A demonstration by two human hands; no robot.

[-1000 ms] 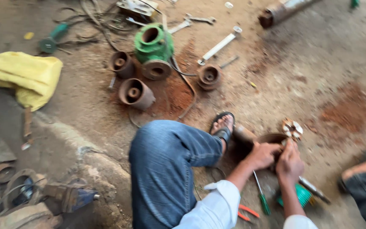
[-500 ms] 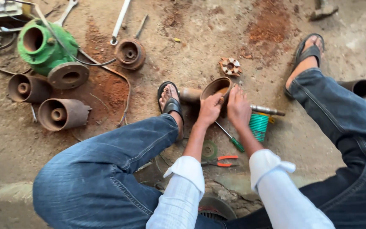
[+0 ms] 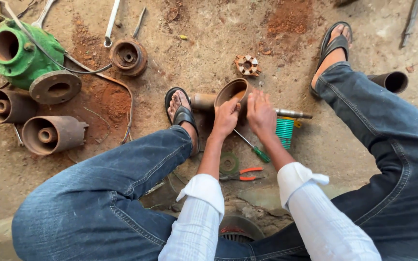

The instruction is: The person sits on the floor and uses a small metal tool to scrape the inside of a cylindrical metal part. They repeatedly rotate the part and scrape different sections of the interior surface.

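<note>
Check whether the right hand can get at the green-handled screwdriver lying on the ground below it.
Probably yes: the green-handled screwdriver lies uncovered on the dirt just beneath the right hand, nothing between them.

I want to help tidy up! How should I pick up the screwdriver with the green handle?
Take the green-handled screwdriver by its green handle, the thick end nearest the person, coming from above. It lies flat on the dirt, and its thin metal shaft runs under the left hand.

Rusty matt metal cup point(image 3: 232, 92), rough dirt floor point(image 3: 209, 43).
</note>
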